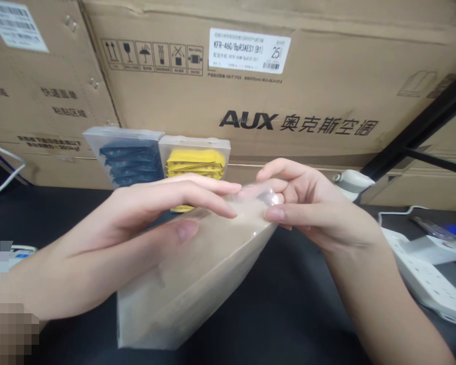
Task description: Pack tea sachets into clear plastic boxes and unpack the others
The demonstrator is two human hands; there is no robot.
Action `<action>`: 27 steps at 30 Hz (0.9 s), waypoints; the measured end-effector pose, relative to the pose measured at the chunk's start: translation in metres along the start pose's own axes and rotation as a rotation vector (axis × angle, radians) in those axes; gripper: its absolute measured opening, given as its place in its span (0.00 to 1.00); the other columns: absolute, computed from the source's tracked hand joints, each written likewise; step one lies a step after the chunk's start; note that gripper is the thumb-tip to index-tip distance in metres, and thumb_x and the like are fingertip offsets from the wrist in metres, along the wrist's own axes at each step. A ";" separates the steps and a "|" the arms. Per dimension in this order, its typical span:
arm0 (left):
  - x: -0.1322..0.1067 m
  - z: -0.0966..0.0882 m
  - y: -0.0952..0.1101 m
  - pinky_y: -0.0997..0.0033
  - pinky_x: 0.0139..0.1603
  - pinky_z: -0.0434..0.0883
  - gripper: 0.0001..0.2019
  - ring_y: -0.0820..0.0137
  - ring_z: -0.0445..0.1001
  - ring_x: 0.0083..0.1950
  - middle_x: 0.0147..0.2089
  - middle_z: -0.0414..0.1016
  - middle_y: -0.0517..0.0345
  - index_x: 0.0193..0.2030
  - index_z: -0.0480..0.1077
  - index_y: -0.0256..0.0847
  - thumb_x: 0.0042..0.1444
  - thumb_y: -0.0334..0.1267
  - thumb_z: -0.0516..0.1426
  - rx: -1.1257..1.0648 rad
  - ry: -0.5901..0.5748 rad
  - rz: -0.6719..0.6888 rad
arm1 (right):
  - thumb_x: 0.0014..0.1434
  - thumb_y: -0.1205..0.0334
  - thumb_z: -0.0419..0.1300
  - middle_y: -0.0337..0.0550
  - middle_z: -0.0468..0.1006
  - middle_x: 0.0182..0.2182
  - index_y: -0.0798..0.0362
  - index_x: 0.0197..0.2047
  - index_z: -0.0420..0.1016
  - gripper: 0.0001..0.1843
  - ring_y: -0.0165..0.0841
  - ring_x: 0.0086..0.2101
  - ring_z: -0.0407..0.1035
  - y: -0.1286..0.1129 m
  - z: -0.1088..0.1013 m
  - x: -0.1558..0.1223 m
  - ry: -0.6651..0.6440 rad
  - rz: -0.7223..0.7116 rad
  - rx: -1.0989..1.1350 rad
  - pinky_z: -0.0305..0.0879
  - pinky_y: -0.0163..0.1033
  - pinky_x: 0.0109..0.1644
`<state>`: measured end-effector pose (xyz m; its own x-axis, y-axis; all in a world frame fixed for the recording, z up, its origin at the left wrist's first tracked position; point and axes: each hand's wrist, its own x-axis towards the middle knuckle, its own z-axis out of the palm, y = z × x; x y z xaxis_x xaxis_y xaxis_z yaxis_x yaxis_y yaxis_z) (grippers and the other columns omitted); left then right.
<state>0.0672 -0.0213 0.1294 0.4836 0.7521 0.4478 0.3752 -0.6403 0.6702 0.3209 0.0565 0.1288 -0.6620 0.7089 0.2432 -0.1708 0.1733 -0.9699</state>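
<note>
A frosted, translucent plastic box (pixel 197 289) is tilted above the black table, its right end raised. My right hand (pixel 307 208) pinches that raised end between thumb and fingers. Stretched out along the box's upper part is my left hand (pixel 152 218), index fingertip near the right end and thumb apart from the fingers. The thumb looks hazy, and I cannot tell whether it lies behind the plastic. Behind my left hand stand two similar clear boxes: one holds blue packets (pixel 131 162), the other yellow packets (pixel 195 159), partly hidden by my hand.
Large cardboard cartons (pixel 167 101) form a wall at the back of the black table (pixel 281 314). To the right lie a white power strip (pixel 433 279) and a white rounded device (pixel 353 182). A black metal bar (pixel 421 119) slants across the upper right.
</note>
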 end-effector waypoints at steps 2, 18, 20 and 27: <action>0.000 0.001 -0.001 0.54 0.69 0.64 0.14 0.51 0.66 0.69 0.65 0.73 0.68 0.54 0.77 0.56 0.68 0.37 0.54 0.002 0.020 0.001 | 0.48 0.68 0.72 0.37 0.81 0.32 0.50 0.41 0.74 0.17 0.25 0.25 0.74 0.002 0.001 0.001 0.028 -0.005 0.022 0.70 0.29 0.29; -0.001 0.002 0.001 0.56 0.69 0.65 0.14 0.52 0.66 0.69 0.65 0.73 0.68 0.54 0.77 0.56 0.68 0.37 0.54 -0.014 0.039 -0.012 | 0.45 0.67 0.73 0.36 0.81 0.32 0.49 0.40 0.74 0.18 0.26 0.26 0.74 0.004 0.003 0.003 0.065 0.051 0.083 0.69 0.29 0.27; -0.001 0.001 0.001 0.56 0.68 0.65 0.14 0.53 0.68 0.68 0.64 0.74 0.68 0.54 0.77 0.57 0.68 0.37 0.54 -0.016 0.032 -0.012 | 0.46 0.67 0.72 0.37 0.82 0.35 0.49 0.40 0.74 0.19 0.26 0.27 0.75 0.004 0.002 0.003 0.049 0.056 0.082 0.69 0.29 0.28; 0.000 0.002 0.001 0.54 0.69 0.64 0.14 0.52 0.65 0.69 0.65 0.73 0.68 0.54 0.77 0.56 0.68 0.37 0.54 -0.011 0.048 -0.013 | 0.48 0.68 0.72 0.37 0.83 0.35 0.50 0.41 0.74 0.17 0.22 0.23 0.70 0.005 0.001 0.003 0.054 0.051 0.089 0.62 0.27 0.24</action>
<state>0.0688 -0.0220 0.1287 0.4401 0.7671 0.4668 0.3725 -0.6290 0.6824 0.3168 0.0588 0.1250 -0.6316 0.7515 0.1908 -0.2035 0.0768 -0.9761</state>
